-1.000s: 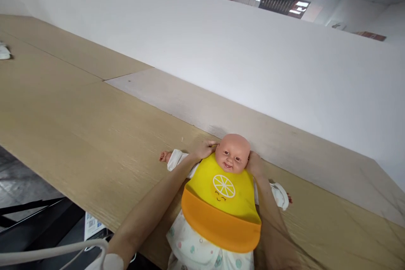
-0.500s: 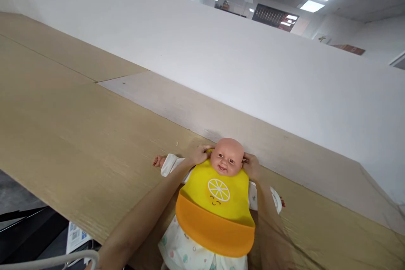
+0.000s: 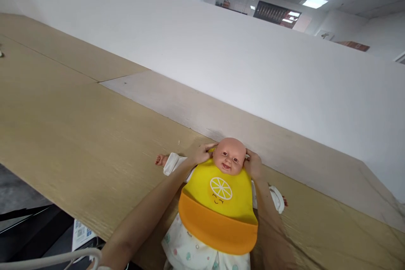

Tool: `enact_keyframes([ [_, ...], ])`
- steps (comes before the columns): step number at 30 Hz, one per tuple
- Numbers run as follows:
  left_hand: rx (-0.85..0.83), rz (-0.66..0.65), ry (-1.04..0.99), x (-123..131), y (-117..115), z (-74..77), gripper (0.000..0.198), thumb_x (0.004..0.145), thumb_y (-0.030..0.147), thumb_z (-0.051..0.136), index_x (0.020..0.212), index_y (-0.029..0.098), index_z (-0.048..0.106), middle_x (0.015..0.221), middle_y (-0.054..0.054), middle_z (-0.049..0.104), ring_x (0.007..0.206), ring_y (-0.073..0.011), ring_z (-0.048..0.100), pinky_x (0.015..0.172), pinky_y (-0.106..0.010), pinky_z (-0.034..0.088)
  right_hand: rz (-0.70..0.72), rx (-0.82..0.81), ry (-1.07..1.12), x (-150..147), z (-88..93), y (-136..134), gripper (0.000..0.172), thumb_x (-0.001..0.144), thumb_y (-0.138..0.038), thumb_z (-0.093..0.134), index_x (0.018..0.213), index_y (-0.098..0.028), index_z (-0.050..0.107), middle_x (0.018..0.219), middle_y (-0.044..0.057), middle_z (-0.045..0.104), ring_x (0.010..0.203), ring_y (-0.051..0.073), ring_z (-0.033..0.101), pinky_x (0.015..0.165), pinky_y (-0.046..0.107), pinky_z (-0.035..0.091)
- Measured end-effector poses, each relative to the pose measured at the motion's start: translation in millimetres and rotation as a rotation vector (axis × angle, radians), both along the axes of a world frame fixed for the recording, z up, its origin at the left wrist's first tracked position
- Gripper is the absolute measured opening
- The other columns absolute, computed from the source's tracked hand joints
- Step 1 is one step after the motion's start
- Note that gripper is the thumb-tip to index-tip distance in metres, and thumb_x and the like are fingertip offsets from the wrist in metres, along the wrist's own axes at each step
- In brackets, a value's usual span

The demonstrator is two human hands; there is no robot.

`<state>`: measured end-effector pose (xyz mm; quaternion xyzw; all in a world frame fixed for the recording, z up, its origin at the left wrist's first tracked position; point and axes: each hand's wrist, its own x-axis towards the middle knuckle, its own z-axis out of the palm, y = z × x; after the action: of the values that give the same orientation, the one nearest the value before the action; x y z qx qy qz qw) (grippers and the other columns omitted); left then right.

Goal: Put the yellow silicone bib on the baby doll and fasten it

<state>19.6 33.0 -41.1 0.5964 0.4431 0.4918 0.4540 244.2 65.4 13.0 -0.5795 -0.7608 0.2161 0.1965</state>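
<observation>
A baby doll (image 3: pixel 230 152) lies face up on the wooden table, its arms spread to the sides. On its chest is a yellow silicone bib (image 3: pixel 202 185) with a white citrus slice print and an orange catch pocket (image 3: pixel 218 228). At the left of the doll's neck, my left hand (image 3: pixel 201 155) is closed on the bib's neck strap, a bit of yellow showing by its fingers. My right hand (image 3: pixel 255 165) curls round the other side of the neck at the bib's edge. Its fingertips are partly hidden behind the doll's head.
Behind the doll's head, a white partition (image 3: pixel 202 50) rises from the back of the wooden table (image 3: pixel 79 135). At the lower left are a white curved tube (image 3: pixel 57 261) and a printed sheet (image 3: pixel 80 234) beyond the table edge.
Both hands remain beside the doll's neck. My right fingers have shifted slightly behind the head, which is tilted a little differently. The view has moved slightly.
</observation>
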Motion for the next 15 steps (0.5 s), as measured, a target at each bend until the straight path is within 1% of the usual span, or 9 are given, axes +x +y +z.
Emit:
enact_keyframes([
  [2, -0.014, 0.012, 0.011, 0, 0, -0.1, 0.054, 0.064, 0.017, 0.05, 0.118, 0.023, 0.06, 0.116, -0.001, 0.064, 0.118, -0.0217, 0.049, 0.101, -0.034, 0.036, -0.004, 0.006, -0.002, 0, -3.6, 1, 0.047, 0.065, -0.012, 0.041, 0.105, -0.015, 0.065, 0.094, 0.009, 0.069, 0.072, 0.017, 0.058, 0.064, 0.023, 0.037],
  [5, 0.024, 0.025, 0.019, -1, 1, -0.3, 0.057, 0.062, 0.015, 0.048, 0.117, 0.022, 0.06, 0.115, 0.0, 0.064, 0.118, -0.0206, 0.049, 0.102, -0.032, 0.036, -0.01, 0.009, -0.017, 0, -9.9, 5, 0.044, 0.065, -0.013, 0.042, 0.102, -0.014, 0.066, 0.094, 0.011, 0.068, 0.075, 0.018, 0.059, 0.064, 0.022, 0.037],
  [8, 0.032, 0.047, 0.017, -2, 3, -1.9, 0.053, 0.062, 0.014, 0.049, 0.113, 0.019, 0.063, 0.115, -0.002, 0.064, 0.115, -0.0211, 0.052, 0.101, -0.031, 0.037, -0.011, 0.018, -0.019, 1, -15.8, 7, 0.041, 0.069, -0.016, 0.042, 0.101, -0.013, 0.066, 0.095, 0.012, 0.068, 0.08, 0.019, 0.06, 0.064, 0.022, 0.038],
  [11, -0.013, 0.06, 0.022, -4, 6, -8.0, 0.052, 0.063, 0.014, 0.051, 0.113, 0.016, 0.063, 0.118, -0.005, 0.062, 0.113, -0.0228, 0.054, 0.099, -0.034, 0.039, 0.007, 0.019, -0.008, 2, -20.3, 8, 0.039, 0.069, -0.016, 0.042, 0.099, -0.014, 0.067, 0.098, 0.013, 0.067, 0.084, 0.02, 0.061, 0.066, 0.022, 0.039],
  [15, -0.029, 0.043, 0.012, -8, 11, -18.2, 0.052, 0.064, 0.015, 0.051, 0.116, 0.015, 0.061, 0.121, -0.007, 0.06, 0.113, -0.0237, 0.054, 0.097, -0.037, 0.041, 0.039, -0.001, 0.041, 1, -23.3, 7, 0.039, 0.069, -0.015, 0.042, 0.098, -0.014, 0.067, 0.099, 0.011, 0.067, 0.083, 0.019, 0.061, 0.069, 0.022, 0.04],
])
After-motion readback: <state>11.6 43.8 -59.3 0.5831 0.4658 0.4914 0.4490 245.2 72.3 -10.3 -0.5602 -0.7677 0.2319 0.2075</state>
